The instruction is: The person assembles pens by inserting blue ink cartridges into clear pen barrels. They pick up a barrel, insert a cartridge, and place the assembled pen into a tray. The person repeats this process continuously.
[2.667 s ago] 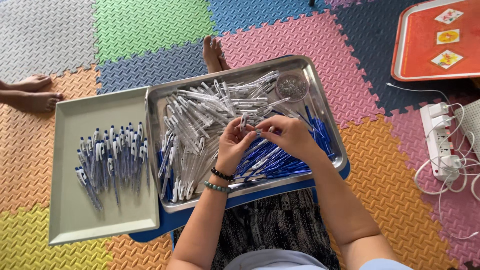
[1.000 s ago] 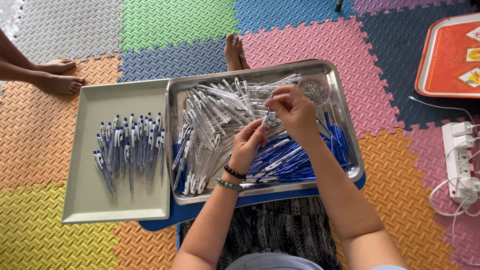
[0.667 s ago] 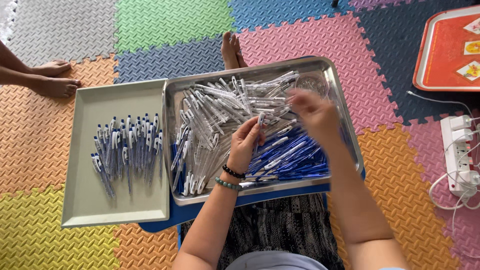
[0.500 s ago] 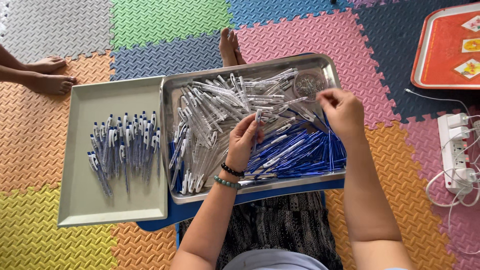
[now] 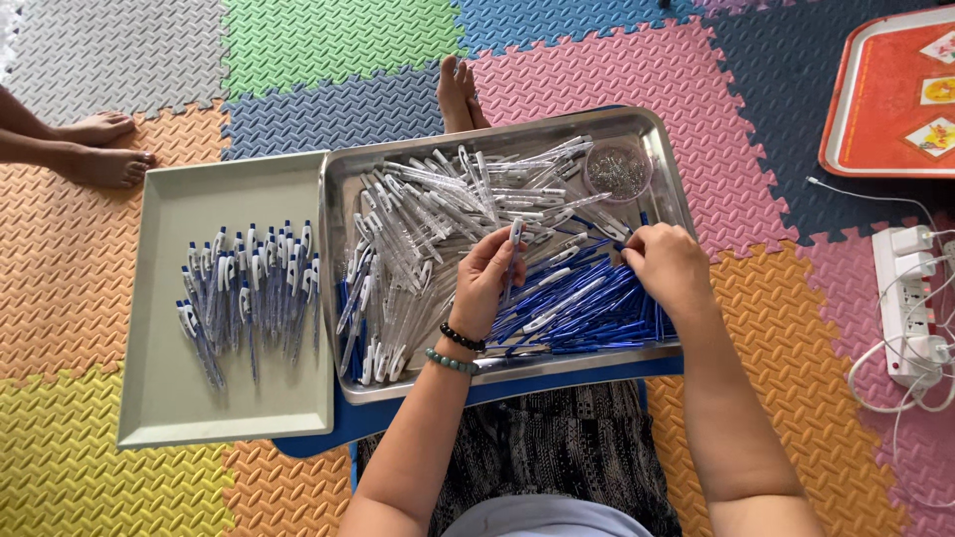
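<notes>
My left hand (image 5: 484, 280) holds a clear pen barrel (image 5: 513, 245) upright over the middle of the steel tray (image 5: 657, 134). My right hand (image 5: 668, 267) reaches into the pile of blue pen parts (image 5: 577, 303) at the tray's right side, fingers pinched among them; what it grips is hidden. A heap of clear pen barrels (image 5: 428, 219) fills the tray's left and middle. A small round dish of springs (image 5: 617, 169) sits in the tray's far right corner.
A pale green tray (image 5: 169, 398) on the left holds several finished blue-and-white pens (image 5: 249, 293). Another person's bare feet (image 5: 99, 149) rest at the far left and my foot (image 5: 460, 94) lies beyond the steel tray. An orange tray (image 5: 885, 99) and a power strip (image 5: 910, 298) lie at the right.
My right hand has left the left hand, swung right and dropped down into the blue parts. My left hand stays over the tray's middle with the barrel.
</notes>
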